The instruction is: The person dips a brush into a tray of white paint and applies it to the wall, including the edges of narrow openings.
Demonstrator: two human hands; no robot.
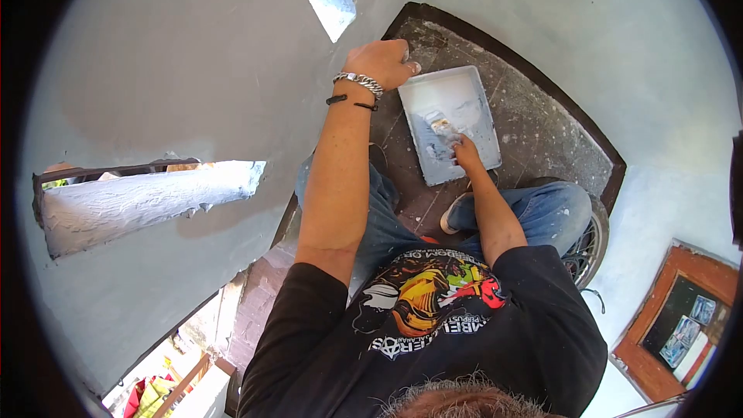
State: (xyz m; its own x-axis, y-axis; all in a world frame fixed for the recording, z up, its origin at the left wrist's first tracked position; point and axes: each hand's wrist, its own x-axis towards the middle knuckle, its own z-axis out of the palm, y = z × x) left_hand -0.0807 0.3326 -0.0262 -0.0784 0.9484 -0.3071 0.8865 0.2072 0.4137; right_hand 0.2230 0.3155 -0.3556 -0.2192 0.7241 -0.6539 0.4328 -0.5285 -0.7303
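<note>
Head view: the right hand (467, 153) pinches what looks like a paintbrush (439, 125), its head lying among whitish smears inside the shallow tray (484, 112). To load it well, I'd coat only the bristle ends, then wipe both faces against the tray's wall so nothing drips. The left hand (383, 63) is bent near the tray's far left corner (fingertips whitened); whether its fingers are gripping I cannot tell. Using 1 hand to steady the rim would help, as the tray sits on speckled floor tiles (534, 124) between 2 bent legs.
</note>
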